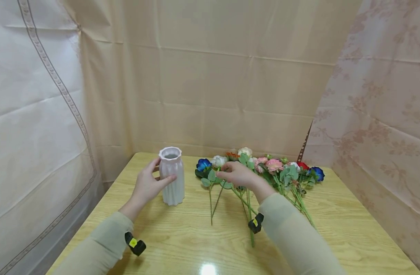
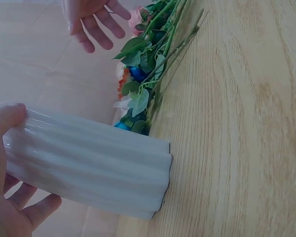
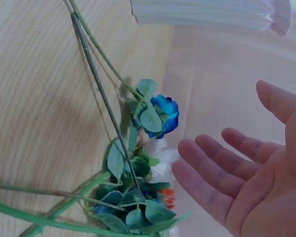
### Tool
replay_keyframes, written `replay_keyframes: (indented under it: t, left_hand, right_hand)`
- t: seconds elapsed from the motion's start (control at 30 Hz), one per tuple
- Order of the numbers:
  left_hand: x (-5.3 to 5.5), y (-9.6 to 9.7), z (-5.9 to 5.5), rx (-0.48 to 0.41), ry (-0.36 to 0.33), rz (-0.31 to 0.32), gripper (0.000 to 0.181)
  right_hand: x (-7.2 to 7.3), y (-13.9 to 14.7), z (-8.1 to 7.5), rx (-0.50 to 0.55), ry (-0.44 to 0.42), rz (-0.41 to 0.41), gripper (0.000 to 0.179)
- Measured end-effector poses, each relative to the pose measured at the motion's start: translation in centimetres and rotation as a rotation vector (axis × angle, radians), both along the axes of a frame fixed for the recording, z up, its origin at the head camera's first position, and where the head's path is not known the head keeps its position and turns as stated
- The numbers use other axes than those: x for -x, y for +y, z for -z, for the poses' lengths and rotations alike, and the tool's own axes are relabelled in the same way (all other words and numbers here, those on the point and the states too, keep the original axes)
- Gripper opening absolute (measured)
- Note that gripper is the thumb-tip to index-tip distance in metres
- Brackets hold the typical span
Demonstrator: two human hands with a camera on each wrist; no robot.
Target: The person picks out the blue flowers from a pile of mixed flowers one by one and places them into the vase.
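my left hand (image 1: pixel 149 182) grips the pale vase (image 1: pixel 175 187), thumb and fingers about its upper body, at eleven o'clock on the table (image 1: pixel 182 236); my right hand (image 1: pixel 240 175) is loose and holds nothing, near the artificial-looking flowers (image 1: pixel 274 166) that lie from twelve to one o'clock; i judge the vase stiff, glossy enough to slip and perhaps breakable, its weight hard to tell, so the fluted body suits a wrap below the rim (image 1: pixel 172 159); the flowers look light, their stems (image 1: pixel 252 237) springy, best pinched mid-length; i can read no brand, label or writing.
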State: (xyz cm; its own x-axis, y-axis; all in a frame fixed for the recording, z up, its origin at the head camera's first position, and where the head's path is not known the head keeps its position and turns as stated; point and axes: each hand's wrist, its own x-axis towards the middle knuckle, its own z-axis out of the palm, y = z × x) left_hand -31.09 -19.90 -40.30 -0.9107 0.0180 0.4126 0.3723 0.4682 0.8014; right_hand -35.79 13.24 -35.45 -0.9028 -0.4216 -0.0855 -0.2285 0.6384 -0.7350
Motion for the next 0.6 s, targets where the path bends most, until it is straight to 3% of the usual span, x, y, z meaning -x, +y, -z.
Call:
replay_keyframes:
  t: [0.6]
  left_hand:
    - [0.1, -0.1, 0.1, 0.003, 0.004, -0.002, 0.091]
  right_hand:
    - [0.1, -2.3, 3.5, -0.005, -0.008, 0.080, 0.061]
